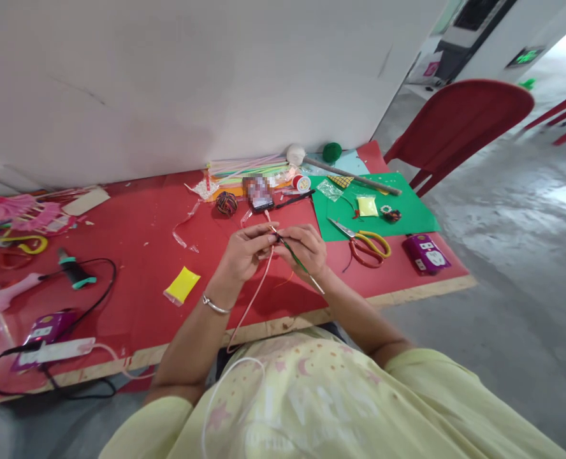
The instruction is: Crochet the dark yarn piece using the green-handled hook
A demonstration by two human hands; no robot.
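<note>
Over the front middle of the table, my two hands meet at their fingertips. My right hand point(306, 248) is closed around a thin crochet hook point(295, 256) with a green grip, its bare end slanting down toward my wrist. The fingers of my left hand point(249, 248) pinch a small dark bit of yarn work point(278, 238) at the hook's tip; it is mostly hidden by the fingers. Behind them lies a dark multicoloured ball of yarn point(226, 204). A phone point(259, 193) rests just beyond my hands, and its pink cable point(254, 294) runs down past my left fingers.
Scissors point(364, 245) and a yellow packet point(367, 206) lie right, near a green sheet point(417, 217). Another yellow packet point(182, 285) sits left. Farther left are a pink glue gun point(13, 292) and a power strip point(58, 350). A red chair point(464, 127) stands right, a wall point(192, 83) behind.
</note>
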